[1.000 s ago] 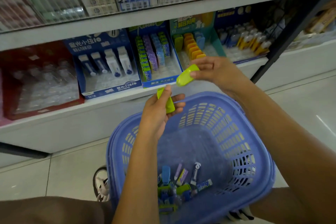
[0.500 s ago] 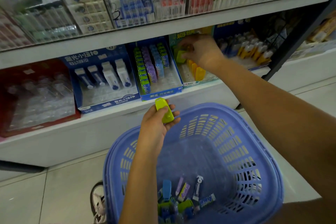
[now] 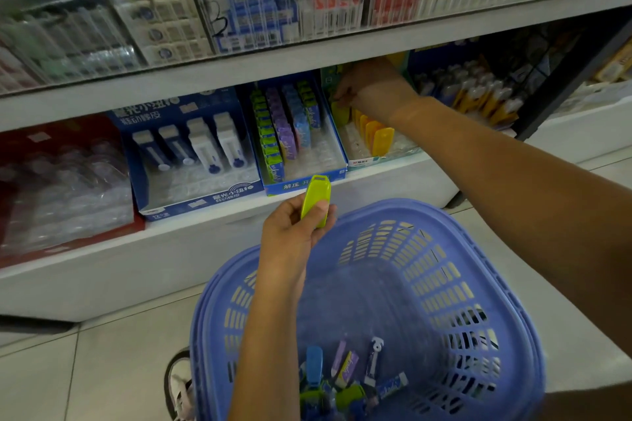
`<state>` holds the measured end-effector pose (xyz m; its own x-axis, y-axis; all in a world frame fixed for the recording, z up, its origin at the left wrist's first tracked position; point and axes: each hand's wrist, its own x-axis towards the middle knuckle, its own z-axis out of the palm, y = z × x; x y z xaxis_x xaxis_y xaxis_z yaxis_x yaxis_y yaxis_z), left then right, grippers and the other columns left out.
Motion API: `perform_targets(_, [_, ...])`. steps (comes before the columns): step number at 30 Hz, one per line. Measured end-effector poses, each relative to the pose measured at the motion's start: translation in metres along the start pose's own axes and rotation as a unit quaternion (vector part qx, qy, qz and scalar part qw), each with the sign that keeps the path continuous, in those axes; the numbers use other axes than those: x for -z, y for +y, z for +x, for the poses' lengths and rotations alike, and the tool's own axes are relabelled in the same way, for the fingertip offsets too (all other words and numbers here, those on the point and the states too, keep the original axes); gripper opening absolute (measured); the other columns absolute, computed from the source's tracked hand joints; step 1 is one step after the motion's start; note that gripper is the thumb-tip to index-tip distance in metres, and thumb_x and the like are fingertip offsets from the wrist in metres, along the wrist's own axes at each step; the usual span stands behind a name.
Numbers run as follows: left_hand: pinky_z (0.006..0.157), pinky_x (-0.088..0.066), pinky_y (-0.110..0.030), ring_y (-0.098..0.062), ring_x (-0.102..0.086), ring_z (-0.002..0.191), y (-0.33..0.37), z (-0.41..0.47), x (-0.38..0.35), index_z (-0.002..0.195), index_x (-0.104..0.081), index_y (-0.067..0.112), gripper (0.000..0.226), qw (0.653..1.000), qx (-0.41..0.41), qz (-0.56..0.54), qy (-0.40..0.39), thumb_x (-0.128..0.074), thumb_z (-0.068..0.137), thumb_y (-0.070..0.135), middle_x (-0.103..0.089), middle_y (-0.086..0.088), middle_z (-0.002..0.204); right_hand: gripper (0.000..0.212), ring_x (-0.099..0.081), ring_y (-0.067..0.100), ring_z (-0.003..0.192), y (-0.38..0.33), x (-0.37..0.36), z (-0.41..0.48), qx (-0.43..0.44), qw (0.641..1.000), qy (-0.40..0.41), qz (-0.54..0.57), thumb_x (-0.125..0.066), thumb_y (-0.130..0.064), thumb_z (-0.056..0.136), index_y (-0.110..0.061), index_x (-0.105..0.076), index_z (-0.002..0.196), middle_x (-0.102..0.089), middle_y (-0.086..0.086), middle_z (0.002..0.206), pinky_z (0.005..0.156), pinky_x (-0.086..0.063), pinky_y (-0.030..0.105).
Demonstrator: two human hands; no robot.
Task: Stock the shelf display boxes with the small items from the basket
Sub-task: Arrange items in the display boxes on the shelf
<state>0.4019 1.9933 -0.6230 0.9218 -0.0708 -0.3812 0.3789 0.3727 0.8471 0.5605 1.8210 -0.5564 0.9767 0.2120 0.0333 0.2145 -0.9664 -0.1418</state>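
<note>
Lime-green item stands upright in the left hand, thumb and fingers pinched round its lower half, just over the far rim of the blue basket. Right hand is deep in the teal display box, fingertips down by a yellow-green piece behind the orange ones. Honestly can't tell if it's gripping. The blue box next door reads 解压 on its front. More small items lie in the basket's bottom.
</note>
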Motion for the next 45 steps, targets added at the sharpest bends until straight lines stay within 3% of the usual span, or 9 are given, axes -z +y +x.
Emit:
perform_targets(5, [0.07, -0.056, -0.019, -0.014, -0.072, 0.08, 0.005, -0.001, 0.001, 0.095, -0.064, 0.007, 0.007, 1.0, -0.021, -0.018, 0.013, -0.062, 0.088, 0.009, -0.069, -0.007, 0.092, 0.025, -0.048, 0.027, 0.123, -0.006, -0.006, -0.005, -0.027, 0.998, 0.05, -0.024, -0.052, -0.016, 0.092, -0.011, -0.067, 0.111, -0.058, 0.01, 0.127, 0.106, -0.034, 0.029])
perform_targets(10, [0.054, -0.05, -0.015, -0.002, -0.063, 0.058, 0.008, -0.006, -0.001, 0.1, -0.062, 0.013, 0.012, 0.994, -0.05, 0.088, 0.035, -0.064, 0.089, 0.018, -0.066, -0.003, 0.082, 0.027, -0.049, 0.03, 0.12, -0.018, 0.011, -0.006, -0.055, 0.998, -0.009, -0.014, -0.049, -0.013, 0.094, -0.006, -0.063, 0.117, -0.055, 0.015, 0.129, 0.101, -0.041, 0.031])
perform_targets(14, [0.053, -0.046, -0.008, 0.003, -0.059, 0.053, 0.008, -0.008, -0.001, 0.1, -0.059, 0.01, 0.026, 0.97, -0.107, 0.2, 0.084, -0.074, 0.08, 0.016, -0.067, 0.0, 0.08, 0.025, -0.057, 0.012, 0.103, -0.035, 0.031, -0.048, 0.051, 0.995, -0.003, 0.091, -0.052, -0.02, 0.095, -0.016, -0.066, 0.115, -0.063, 0.003, 0.12, 0.084, -0.04, 0.017])
perform_targets(17, [0.057, -0.046, -0.005, 0.009, -0.06, 0.061, 0.01, -0.011, -0.005, 0.097, -0.054, 0.015, 0.033, 0.96, -0.144, 0.224, 0.083, -0.078, 0.075, 0.009, -0.065, 0.007, 0.082, 0.021, -0.055, -0.013, 0.078, -0.049, 0.034, -0.086, 0.132, 0.966, -0.127, 0.183, -0.06, -0.022, 0.091, -0.027, -0.066, 0.11, -0.065, -0.013, 0.099, 0.066, -0.039, 0.002])
perform_targets(21, [0.059, -0.048, -0.008, 0.009, -0.059, 0.06, 0.012, -0.012, -0.016, 0.101, -0.048, 0.018, 0.04, 0.951, -0.176, 0.244, 0.075, -0.078, 0.075, 0.009, -0.065, 0.005, 0.082, 0.037, -0.055, 0.004, 0.077, -0.049, 0.023, -0.112, 0.178, 0.965, -0.159, 0.105, -0.062, -0.024, 0.09, -0.035, -0.055, 0.124, -0.061, -0.011, 0.101, 0.064, -0.037, 0.012])
perform_targets(25, [0.075, -0.048, -0.005, 0.011, -0.06, 0.086, 0.016, -0.009, -0.023, 0.125, -0.049, 0.019, 0.043, 0.938, -0.204, 0.279, 0.035, -0.067, 0.087, 0.01, -0.064, 0.007, 0.103, 0.033, -0.048, 0.007, 0.076, -0.038, 0.023, -0.109, 0.19, 0.976, -0.065, 0.081, -0.061, -0.021, 0.09, -0.024, -0.059, 0.123, -0.067, 0.0, 0.105, 0.07, -0.034, 0.018])
perform_targets(30, [0.106, -0.02, -0.015, -0.011, -0.027, 0.139, 0.018, 0.007, -0.022, 0.143, -0.04, 0.017, 0.053, 0.813, -0.245, 0.527, -0.033, -0.058, 0.093, 0.026, -0.034, 0.003, 0.151, 0.033, -0.056, 0.018, 0.085, -0.016, 0.027, -0.081, 0.038, 0.977, 0.091, 0.19, -0.055, -0.015, 0.094, -0.013, -0.051, 0.126, -0.057, 0.002, 0.093, 0.071, -0.04, 0.02])
perform_targets(34, [0.115, -0.01, -0.023, -0.015, -0.011, 0.145, 0.008, 0.016, -0.015, 0.15, -0.022, 0.013, 0.065, 0.764, -0.205, 0.61, -0.042, -0.054, 0.095, 0.028, -0.019, 0.0, 0.157, 0.033, -0.056, 0.023, 0.109, 0.003, 0.02, -0.052, 0.018, 0.987, 0.065, 0.147, -0.055, -0.013, 0.094, -0.012, -0.052, 0.127, -0.06, 0.007, 0.124, 0.094, -0.043, 0.025])
perform_targets(45, [0.116, -0.01, -0.022, -0.015, -0.012, 0.145, -0.003, 0.024, -0.008, 0.15, -0.021, 0.014, 0.067, 0.752, -0.241, 0.613, -0.037, -0.055, 0.094, 0.029, -0.02, 0.001, 0.157, 0.032, -0.056, 0.025, 0.112, 0.01, 0.003, -0.019, 0.018, 0.999, -0.012, 0.041, -0.062, -0.021, 0.09, -0.018, -0.063, 0.121, -0.063, 0.008, 0.121, 0.094, -0.044, 0.029])
